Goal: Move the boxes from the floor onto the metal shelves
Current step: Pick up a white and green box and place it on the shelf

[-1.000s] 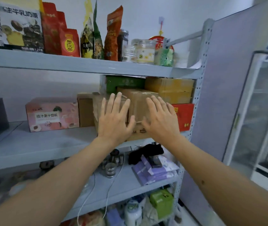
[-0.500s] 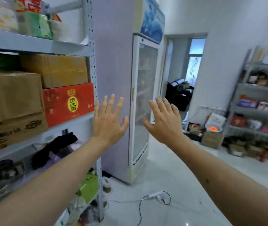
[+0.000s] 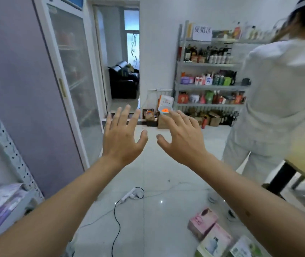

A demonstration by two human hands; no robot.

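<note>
Pink box [image 3: 202,222] and two pale ones beside it, [image 3: 216,242] and [image 3: 245,247], sit on the tiled floor [image 3: 157,182] at lower right, next up I guess. A second ago both hands were pressed flat on a cardboard box on the metal shelf [image 3: 7,145]; now the view's swung away, so that one's shelved. Left hand [image 3: 123,138] and right hand [image 3: 182,140] hang in mid-air, fingers spread, holding nothing. Cartons look light, printed, undamaged.

Pink box [image 3: 202,223] on pale glossy floor [image 3: 166,169]; lilac fridge side [image 3: 18,89]
</note>
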